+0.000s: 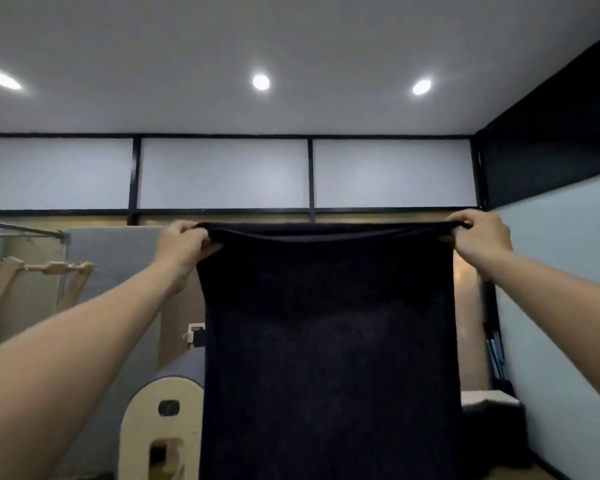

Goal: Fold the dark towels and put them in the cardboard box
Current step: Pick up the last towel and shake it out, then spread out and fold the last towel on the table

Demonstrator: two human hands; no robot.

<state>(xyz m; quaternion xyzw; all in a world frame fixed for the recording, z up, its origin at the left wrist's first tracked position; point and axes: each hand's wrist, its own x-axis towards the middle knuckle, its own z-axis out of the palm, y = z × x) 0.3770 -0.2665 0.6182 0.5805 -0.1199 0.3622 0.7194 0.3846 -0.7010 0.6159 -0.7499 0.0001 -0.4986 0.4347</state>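
towel (329,341) bottom cut off by frame

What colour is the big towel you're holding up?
The hanging fabric towel is plain black, seen in the head view.

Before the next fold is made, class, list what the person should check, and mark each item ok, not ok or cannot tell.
1. Left hand grips the top left corner of the dark towel: ok.
2. Right hand grips the top right corner: ok.
3. Top edge is pulled roughly level between the hands, with only a slight sag: ok.
4. The visible part of the towel hangs flat, without twists: ok.
5. Bottom edge hangs even and clear of the floor: cannot tell, it runs out of the frame.
6. Cardboard box is close by and open: cannot tell, it is not in view.
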